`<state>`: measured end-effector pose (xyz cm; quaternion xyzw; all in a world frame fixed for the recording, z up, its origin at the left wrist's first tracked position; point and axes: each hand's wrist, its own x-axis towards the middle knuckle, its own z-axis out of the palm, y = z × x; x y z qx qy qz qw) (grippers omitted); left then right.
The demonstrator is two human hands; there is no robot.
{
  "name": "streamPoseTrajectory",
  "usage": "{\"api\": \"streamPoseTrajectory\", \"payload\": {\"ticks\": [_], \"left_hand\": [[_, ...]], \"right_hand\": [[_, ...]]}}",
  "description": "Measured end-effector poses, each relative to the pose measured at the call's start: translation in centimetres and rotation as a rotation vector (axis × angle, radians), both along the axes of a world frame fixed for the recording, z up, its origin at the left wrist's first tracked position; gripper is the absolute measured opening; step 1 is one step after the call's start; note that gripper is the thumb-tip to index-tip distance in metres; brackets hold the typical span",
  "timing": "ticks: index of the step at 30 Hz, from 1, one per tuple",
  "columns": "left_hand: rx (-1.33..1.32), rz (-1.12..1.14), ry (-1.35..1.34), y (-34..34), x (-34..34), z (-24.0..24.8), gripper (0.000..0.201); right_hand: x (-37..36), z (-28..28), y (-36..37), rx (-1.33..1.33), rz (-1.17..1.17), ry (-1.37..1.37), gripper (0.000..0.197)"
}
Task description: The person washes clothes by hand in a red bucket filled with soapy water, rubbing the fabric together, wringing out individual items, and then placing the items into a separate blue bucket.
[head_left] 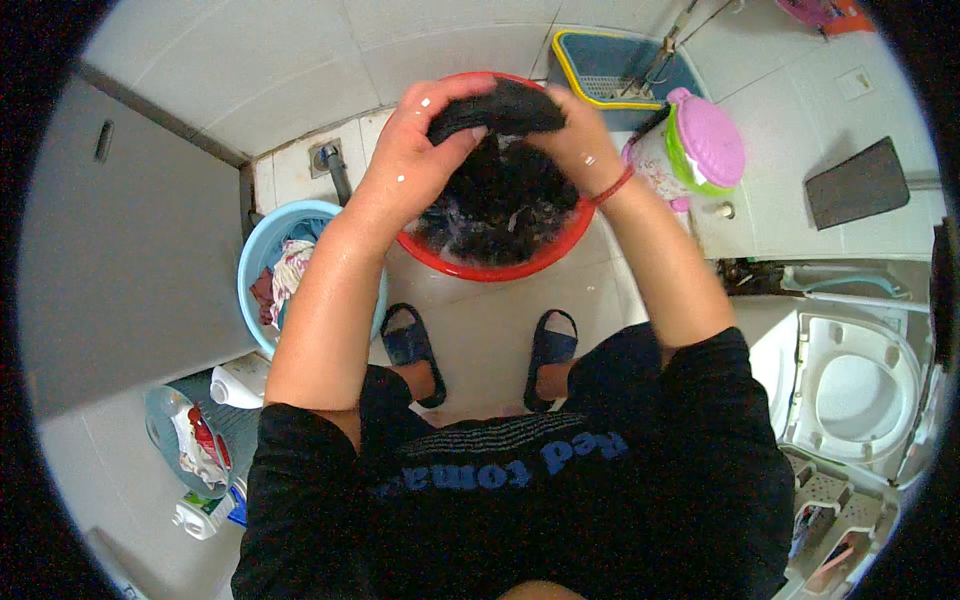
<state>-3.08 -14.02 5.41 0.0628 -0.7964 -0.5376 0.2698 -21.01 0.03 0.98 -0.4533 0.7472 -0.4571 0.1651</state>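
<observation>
Above a red basin (497,273) on the floor, both hands grip a bunched piece of dark wet cloth (498,112). My left hand (425,140) is wrapped round its left end, thumb in front. Round the right end closes my right hand (580,140), with a red band on that wrist; its fingertips are partly hidden. Dark water with some suds and more dark fabric (500,200) fills the basin below. Whether the held cloth joins the fabric in the water, I cannot tell. Drops shine on both hands.
A light blue tub (262,225) of clothes stands left of the basin, by a floor drain (325,158). Behind right are a mop bucket (580,75) and a pink-lidded bin (710,140). A toilet (860,390) is at right; bottles (205,515) stand lower left.
</observation>
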Motion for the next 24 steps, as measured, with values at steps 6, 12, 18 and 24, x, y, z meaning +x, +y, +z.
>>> {"api": "streamPoseTrajectory", "payload": {"ticks": [6, 12, 18, 24], "left_hand": [[0.085, 0.028, -0.093, 2.0, -1.0, -0.2, 0.080], [0.597, -0.132, -0.091, 4.4, -2.9, -7.2, 0.042], [0.376, 0.086, -0.890, -0.5, -2.4, -21.0, 0.060], [-0.333, -0.067, -1.232, 5.1, -3.0, -28.9, 0.099]], "right_hand": [[4.7, 18.0, 0.5, 0.020, -0.065, 0.099, 0.035], [2.6, 15.9, 1.0, -0.195, 0.091, -0.255, 0.036], [-2.6, -2.0, 2.5, 0.460, -0.097, 0.517, 0.042], [1.0, -21.2, 2.1, 1.103, 0.232, 0.288, 0.064]]}}
